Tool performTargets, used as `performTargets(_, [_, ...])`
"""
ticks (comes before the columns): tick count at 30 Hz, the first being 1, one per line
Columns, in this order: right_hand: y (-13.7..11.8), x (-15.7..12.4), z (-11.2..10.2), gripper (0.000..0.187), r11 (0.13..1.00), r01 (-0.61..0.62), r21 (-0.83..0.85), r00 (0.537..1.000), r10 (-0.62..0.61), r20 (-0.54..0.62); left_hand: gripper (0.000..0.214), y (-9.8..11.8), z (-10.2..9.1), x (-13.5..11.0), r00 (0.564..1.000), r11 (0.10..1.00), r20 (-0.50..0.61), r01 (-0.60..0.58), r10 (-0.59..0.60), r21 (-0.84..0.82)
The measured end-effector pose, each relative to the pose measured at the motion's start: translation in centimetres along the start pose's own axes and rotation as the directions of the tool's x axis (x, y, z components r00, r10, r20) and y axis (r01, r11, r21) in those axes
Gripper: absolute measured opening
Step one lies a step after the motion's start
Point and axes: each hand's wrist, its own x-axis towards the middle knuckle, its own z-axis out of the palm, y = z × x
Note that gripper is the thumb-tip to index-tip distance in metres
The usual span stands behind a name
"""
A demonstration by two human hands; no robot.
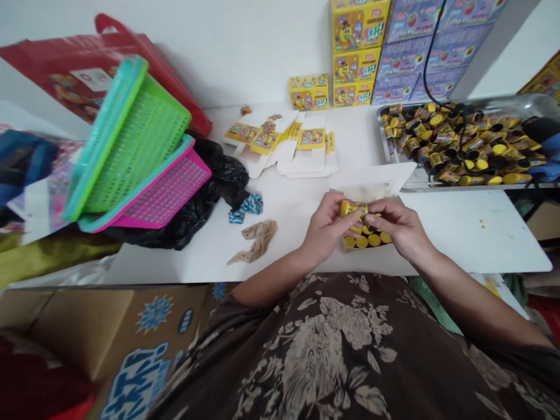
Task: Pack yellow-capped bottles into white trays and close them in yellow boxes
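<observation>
As the left hand (324, 226) grips one end of a yellow-capped tube (353, 207), its long axis lying crosswise just above the packed tubes (367, 239), the right hand (395, 224) closes around the other end, nearer the steel tray (459, 188).

the left hand (326, 224) and right hand (394, 224) hide most of the yellow tube (353, 207) and some of the caps (362, 240) below it. the tray (459, 188) runs off the right edge, the cartons (356, 26) off the top. the specks (483, 223) on the bench (441, 245) are too small to tell.
</observation>
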Motion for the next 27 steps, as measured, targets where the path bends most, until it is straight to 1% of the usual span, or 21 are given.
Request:
performTargets(1, [0.1,-0.1,0.0,0.034,1.000,0.022,-0.011,1.000,-0.022,-0.013,0.049,0.0,0.0,0.0,1.000,1.000,-0.009,-0.005,0.005,-0.007])
performTargets(3, [0.2,-0.3,-0.1,0.027,1.000,0.025,-0.007,0.999,-0.025,-0.026,0.047,-0.1,-0.1,0.1,1.000,1.000,-0.005,-0.008,0.008,-0.012])
performTargets(4, [0.3,-0.4,-0.2,0.027,1.000,0.014,0.009,1.000,-0.014,-0.022,0.045,-0.1,-0.2,0.1,1.000,1.000,0.008,-0.006,0.006,-0.012])
performTargets(6, [0.4,-0.4,-0.4,0.036,0.998,-0.022,0.053,1.000,0.022,0.010,0.041,0.0,-0.6,0.0,0.999,1.000,0.043,-0.012,0.012,0.002])
performTargets(8, [0.4,-0.2,-0.8,0.044,0.994,-0.086,0.069,0.992,0.080,0.095,0.036,0.4,-1.0,-0.2,0.995,0.997,0.096,-0.036,0.029,0.072])
performTargets(10, [0.4,0.1,-1.3,0.042,0.990,-0.141,0.022,0.976,0.136,0.169,0.028,1.0,-1.6,-0.1,0.987,0.965,0.149,-0.095,0.059,0.245])
performTargets(11, [0.4,0.3,-1.6,0.039,0.989,-0.144,-0.023,0.974,0.146,0.171,0.025,1.3,-1.9,0.0,0.982,0.919,0.172,-0.143,0.084,0.367])
performTargets(12, [0.5,0.4,-1.8,0.037,0.989,-0.127,-0.073,0.980,0.136,0.143,0.021,1.6,-2.2,0.2,0.974,0.844,0.193,-0.200,0.117,0.497])
performTargets(14, [0.7,0.5,-2.0,0.037,0.983,-0.062,-0.173,0.997,0.071,0.041,0.015,2.1,-2.6,0.8,0.954,0.637,0.238,-0.300,0.184,0.710])
performTargets(15, [0.9,0.6,-1.8,0.036,0.977,-0.033,-0.211,0.999,0.035,0.005,0.014,2.1,-2.7,1.2,0.944,0.537,0.267,-0.330,0.194,0.776])
performTargets(16, [1.1,0.5,-1.5,0.036,0.973,-0.012,-0.232,1.000,0.011,-0.004,0.014,2.1,-2.8,1.5,0.937,0.460,0.297,-0.349,0.184,0.817])
performTargets(17, [1.3,0.4,-1.1,0.035,0.972,0.003,-0.236,1.000,-0.001,0.005,0.014,2.0,-2.8,1.8,0.933,0.406,0.325,-0.361,0.157,0.839])
performTargets(20, [2.0,0.2,0.6,0.027,0.972,0.034,-0.234,0.999,-0.024,0.043,0.017,1.7,-2.7,2.2,0.922,0.327,0.379,-0.381,0.074,0.865])
performTargets(22, [2.3,0.1,1.4,0.022,0.960,0.055,-0.276,0.998,-0.043,0.049,0.017,1.5,-2.5,2.2,0.925,0.284,0.375,-0.375,0.056,0.882])
performTargets(25, [2.6,0.1,1.6,0.024,0.922,0.102,-0.375,0.993,-0.074,0.089,0.017,1.5,-2.3,2.1,0.936,0.236,0.349,-0.348,0.040,0.907])
performTargets(27, [2.5,0.0,1.2,0.026,0.882,0.133,-0.451,0.990,-0.101,0.095,0.018,1.5,-2.2,1.9,0.940,0.230,0.341,-0.339,0.030,0.913])
